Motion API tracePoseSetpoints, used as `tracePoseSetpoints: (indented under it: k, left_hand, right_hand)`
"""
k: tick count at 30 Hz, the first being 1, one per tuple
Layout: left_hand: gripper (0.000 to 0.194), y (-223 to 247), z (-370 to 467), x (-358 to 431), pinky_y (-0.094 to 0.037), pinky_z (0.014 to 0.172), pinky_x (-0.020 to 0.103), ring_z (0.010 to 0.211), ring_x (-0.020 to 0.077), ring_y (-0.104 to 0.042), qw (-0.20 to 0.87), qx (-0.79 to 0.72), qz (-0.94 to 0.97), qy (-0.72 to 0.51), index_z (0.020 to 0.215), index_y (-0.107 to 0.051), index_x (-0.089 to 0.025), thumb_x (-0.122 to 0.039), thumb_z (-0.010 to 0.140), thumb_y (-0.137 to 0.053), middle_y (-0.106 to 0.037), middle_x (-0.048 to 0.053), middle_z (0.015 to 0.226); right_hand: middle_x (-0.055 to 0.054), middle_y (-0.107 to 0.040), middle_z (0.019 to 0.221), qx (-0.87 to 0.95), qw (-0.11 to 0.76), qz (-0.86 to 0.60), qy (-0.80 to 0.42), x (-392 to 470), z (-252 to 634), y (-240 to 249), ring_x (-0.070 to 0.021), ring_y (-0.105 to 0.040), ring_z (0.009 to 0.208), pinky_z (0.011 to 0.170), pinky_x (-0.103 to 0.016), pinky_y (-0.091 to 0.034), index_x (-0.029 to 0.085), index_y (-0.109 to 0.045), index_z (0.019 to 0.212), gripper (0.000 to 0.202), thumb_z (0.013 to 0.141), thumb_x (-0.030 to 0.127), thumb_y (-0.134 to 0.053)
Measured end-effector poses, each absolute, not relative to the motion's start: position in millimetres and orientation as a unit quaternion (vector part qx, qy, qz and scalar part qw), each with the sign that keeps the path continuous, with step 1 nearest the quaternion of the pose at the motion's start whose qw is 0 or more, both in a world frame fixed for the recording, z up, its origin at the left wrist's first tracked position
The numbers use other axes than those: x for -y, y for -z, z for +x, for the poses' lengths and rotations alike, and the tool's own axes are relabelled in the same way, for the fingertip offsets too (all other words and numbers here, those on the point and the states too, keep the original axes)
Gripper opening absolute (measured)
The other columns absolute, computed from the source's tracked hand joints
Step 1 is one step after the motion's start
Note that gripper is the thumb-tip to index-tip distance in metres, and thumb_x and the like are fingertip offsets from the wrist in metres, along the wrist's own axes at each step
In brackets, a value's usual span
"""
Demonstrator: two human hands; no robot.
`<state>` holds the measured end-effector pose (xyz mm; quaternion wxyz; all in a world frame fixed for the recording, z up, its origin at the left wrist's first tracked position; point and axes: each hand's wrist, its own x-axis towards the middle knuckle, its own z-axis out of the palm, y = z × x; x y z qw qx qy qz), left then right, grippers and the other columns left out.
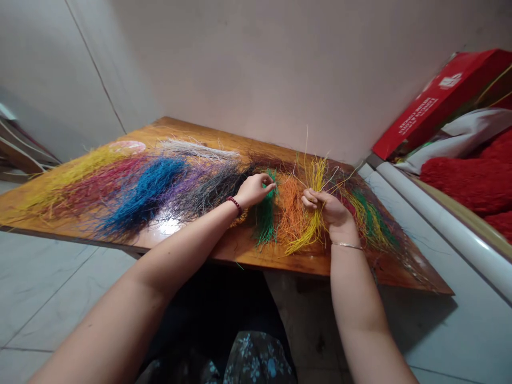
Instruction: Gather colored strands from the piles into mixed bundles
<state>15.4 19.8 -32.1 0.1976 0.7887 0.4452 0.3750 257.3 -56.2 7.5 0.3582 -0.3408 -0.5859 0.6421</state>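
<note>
Evidently my right hand [320,202] held the yellow bundle [300,242] around its middle, just right of the orange bundle [290,208], probably so the strands would not fan apart. My left hand [254,189] curled its fingers close over the green bundle [264,224], just left of the orange one; I couldn't tell whether they pinched a strand. Farther left of it lay the grey bundle [212,189] and blue bundle [144,186], apparently sorted by colour for easy picking. Beneath it was a glossy wooden table [168,128]; behind it, a pale wall [256,69]; well to its right, a red box [448,96].

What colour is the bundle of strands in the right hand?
The bundle in the right hand is yellow, seen best in the head view.
</note>
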Motion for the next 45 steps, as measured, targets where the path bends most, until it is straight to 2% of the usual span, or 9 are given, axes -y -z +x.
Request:
tracePoseSetpoints:
  k: [7,13,21,27,31,35,38,45]
  left_hand:
    - [0.028,36,15,-17,-0.048,0.076,0.030,0.086,0.0220,-0.065,0.142,-0.479,0.807,-0.316,0.096,-0.072,-0.022,-0.045,0.087,-0.060,-0.072,0.008,0.100]
    - [0.026,35,15,-16,-0.048,0.077,0.031,0.090,0.0246,-0.067,0.166,-0.507,0.797,-0.283,0.095,-0.073,-0.023,-0.044,0.086,-0.062,-0.073,0.008,0.099]
    - [0.024,37,13,-23,-0.049,0.077,0.029,0.085,0.0212,-0.067,0.223,-0.504,0.750,-0.366,0.087,-0.074,-0.019,-0.041,0.085,-0.064,-0.074,0.008,0.093]
    - [0.025,28,5,-22,-0.048,0.075,0.028,0.083,0.0195,-0.066,0.199,-0.524,0.707,-0.431,0.091,-0.074,-0.019,-0.042,0.086,-0.064,-0.074,0.007,0.093]
    - [0.026,25,1,-22,-0.048,0.073,0.028,0.081,0.0196,-0.067,0.200,-0.513,0.714,-0.433,0.090,-0.077,-0.020,-0.043,0.086,-0.065,-0.075,0.008,0.091]
    - [0.030,25,0,-21,-0.049,0.075,0.030,0.085,0.0215,-0.068,0.192,-0.516,0.723,-0.417,0.096,-0.078,-0.023,-0.048,0.087,-0.063,-0.076,0.008,0.096]
    - [0.031,25,0,-22,-0.049,0.080,0.030,0.090,0.0217,-0.069,0.190,-0.528,0.709,-0.427,0.101,-0.078,-0.023,-0.045,0.090,-0.059,-0.075,0.007,0.101]
    - [0.030,22,-3,-29,-0.050,0.089,0.029,0.099,0.0195,-0.068,0.216,-0.519,0.629,-0.537,0.107,-0.074,-0.017,-0.035,0.092,-0.055,-0.073,0.008,0.109]
  right_hand:
    - [0.000,-0.030,0.060,0.598,0.354,-0.337,-0.635,52,260,-3,-0.0139,-0.021,0.055,0.057,-0.029,-0.022,0.018,-0.038,0.063,0.041,0.100,0.034,-0.037]
    - [0.000,-0.031,0.060,0.606,0.348,-0.333,-0.633,52,259,-2,-0.0145,-0.020,0.055,0.058,-0.030,-0.020,0.019,-0.039,0.063,0.040,0.100,0.033,-0.037]
    - [0.001,-0.030,0.060,0.593,0.344,-0.337,-0.646,53,257,-3,-0.0144,-0.018,0.055,0.058,-0.030,-0.018,0.019,-0.040,0.063,0.040,0.100,0.034,-0.038]
    - [0.000,-0.031,0.060,0.587,0.344,-0.349,-0.644,54,256,-5,-0.0144,-0.018,0.054,0.056,-0.029,-0.020,0.019,-0.040,0.063,0.039,0.099,0.035,-0.039]
    - [0.001,-0.030,0.060,0.586,0.342,-0.350,-0.646,55,255,-6,-0.0140,-0.019,0.054,0.055,-0.028,-0.021,0.019,-0.039,0.063,0.040,0.099,0.035,-0.038]
    - [0.001,-0.030,0.061,0.593,0.340,-0.353,-0.639,56,255,-6,-0.0138,-0.020,0.054,0.055,-0.028,-0.024,0.019,-0.037,0.064,0.039,0.099,0.036,-0.038]
    - [0.001,-0.029,0.061,0.591,0.337,-0.368,-0.634,56,255,-7,-0.0136,-0.020,0.053,0.054,-0.028,-0.024,0.019,-0.035,0.064,0.039,0.098,0.039,-0.040]
    - [0.001,-0.029,0.061,0.595,0.341,-0.365,-0.630,57,254,-7,-0.0135,-0.019,0.053,0.054,-0.029,-0.024,0.019,-0.036,0.064,0.040,0.098,0.039,-0.041]
